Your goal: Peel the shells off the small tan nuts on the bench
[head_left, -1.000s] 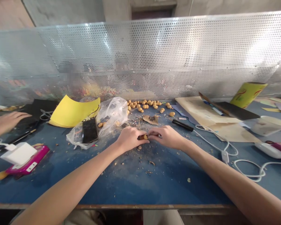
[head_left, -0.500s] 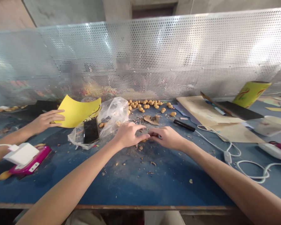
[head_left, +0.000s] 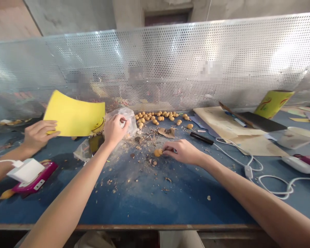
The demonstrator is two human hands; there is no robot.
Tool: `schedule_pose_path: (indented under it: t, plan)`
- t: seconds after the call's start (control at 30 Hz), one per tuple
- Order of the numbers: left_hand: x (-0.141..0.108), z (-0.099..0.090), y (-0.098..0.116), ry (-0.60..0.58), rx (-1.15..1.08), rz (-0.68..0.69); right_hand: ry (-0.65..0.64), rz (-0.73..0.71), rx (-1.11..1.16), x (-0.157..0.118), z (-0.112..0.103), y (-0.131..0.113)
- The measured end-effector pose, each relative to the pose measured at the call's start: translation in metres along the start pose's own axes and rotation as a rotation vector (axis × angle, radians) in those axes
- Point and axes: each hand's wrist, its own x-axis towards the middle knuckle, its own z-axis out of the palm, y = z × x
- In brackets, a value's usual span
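Note:
My left hand [head_left: 115, 130] pinches the top of a clear plastic bag [head_left: 122, 120], and a black phone [head_left: 96, 144] lies partly under that bag. My right hand [head_left: 182, 152] rests on the blue table [head_left: 155, 203], with a small dark object [head_left: 174, 150] in its fingertips. Right beside those fingers lies a golden nut [head_left: 158, 152]. A heap of similar nuts [head_left: 155, 117] sits farther back, beyond both hands. A co-worker's hand [head_left: 38, 133] is under a raised yellow card [head_left: 74, 113].
Crumbs and shell bits [head_left: 134, 162] litter the table around my hands. A black marker [head_left: 201, 138], white cable [head_left: 237, 153] and brown paper [head_left: 237, 129] lie right. A white charger [head_left: 26, 170] and pink device [head_left: 34, 175] lie left. A perforated metal screen [head_left: 155, 69] runs along the back.
My left hand has moved up and left from the nut to the plastic bag and grips it. The yellow card has lifted off the table, and the co-worker's hand has moved left.

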Motion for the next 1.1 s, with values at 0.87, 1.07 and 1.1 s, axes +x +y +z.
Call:
schedule_pose_path:
  t: [0.87,1.07,1.1]
  plan:
    - [0.007,0.017,-0.103,-0.753,0.133,-0.379,-0.011,0.019,0.063,0.001,0.0,-0.001]
    - [0.013,0.011,-0.078,-0.85,0.215,-0.359,-0.012,0.006,0.05,0.001,-0.001,-0.002]
    - [0.014,0.009,-0.072,-0.893,0.197,-0.337,-0.013,0.005,0.051,0.001,-0.001,-0.002]
